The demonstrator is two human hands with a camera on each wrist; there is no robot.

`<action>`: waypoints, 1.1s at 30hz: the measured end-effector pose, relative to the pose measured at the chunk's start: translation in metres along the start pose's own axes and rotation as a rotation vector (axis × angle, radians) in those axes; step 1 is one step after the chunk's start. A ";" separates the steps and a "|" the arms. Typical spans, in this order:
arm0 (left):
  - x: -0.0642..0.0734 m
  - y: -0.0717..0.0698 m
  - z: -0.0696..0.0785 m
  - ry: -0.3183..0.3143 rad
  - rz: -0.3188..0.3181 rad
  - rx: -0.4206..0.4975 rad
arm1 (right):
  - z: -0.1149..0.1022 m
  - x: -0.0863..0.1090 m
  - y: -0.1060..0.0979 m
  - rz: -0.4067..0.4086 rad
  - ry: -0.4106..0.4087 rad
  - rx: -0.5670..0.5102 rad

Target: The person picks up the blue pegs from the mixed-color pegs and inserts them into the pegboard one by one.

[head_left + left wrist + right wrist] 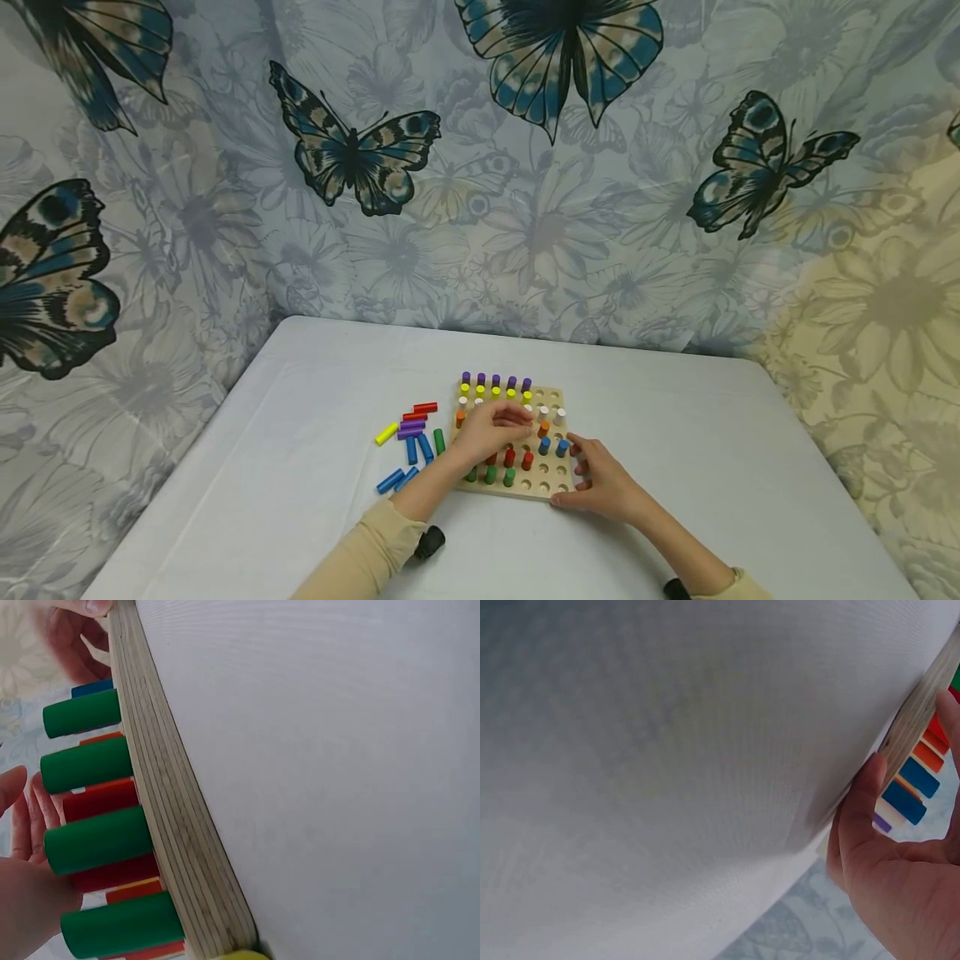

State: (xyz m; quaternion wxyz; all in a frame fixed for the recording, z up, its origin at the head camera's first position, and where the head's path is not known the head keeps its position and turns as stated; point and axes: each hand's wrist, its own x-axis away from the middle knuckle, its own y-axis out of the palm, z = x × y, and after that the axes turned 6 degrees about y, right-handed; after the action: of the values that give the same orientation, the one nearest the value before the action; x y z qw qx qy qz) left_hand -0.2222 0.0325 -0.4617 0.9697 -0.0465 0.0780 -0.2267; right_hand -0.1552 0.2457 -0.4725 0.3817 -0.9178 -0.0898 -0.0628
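Observation:
A wooden pegboard [551,492] lies on the table, with rows of purple, yellow, white, orange, blue, red and green pegs upright in its holes. My left hand [491,429] hovers over the middle of the board, its fingers loosely bent and hiding some pegs. No peg shows in its fingers in the left wrist view. An orange peg [543,429] stands just right of its fingertips, near two blue pegs [553,447]. At the board's near right corner, my right hand [603,483] holds the edge, thumb in front and fingers along the right side.
Left of the board lie loose pegs: red ones [425,407], purple ones [412,425], a yellow one [386,434], a green one [439,442] and several blue ones [390,481]. A white cloth [712,450] covers the table. Butterfly-patterned fabric [555,250] hangs behind it.

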 end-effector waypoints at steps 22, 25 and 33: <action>0.019 -0.038 0.006 -0.101 0.094 0.246 | 0.003 -0.003 0.003 0.009 0.038 0.007; 0.022 -0.043 0.004 -0.107 0.100 0.249 | 0.003 -0.002 0.003 0.008 0.037 0.008; 0.031 -0.059 0.001 -0.150 0.137 0.231 | 0.003 -0.001 0.001 -0.004 -0.013 0.020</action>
State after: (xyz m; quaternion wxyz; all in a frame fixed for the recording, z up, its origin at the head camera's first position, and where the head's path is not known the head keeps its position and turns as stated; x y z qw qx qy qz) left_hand -0.2198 -0.0339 -0.4577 0.9849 0.0542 -0.0183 -0.1634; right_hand -0.1555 0.2467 -0.4752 0.3900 -0.9142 -0.0946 -0.0569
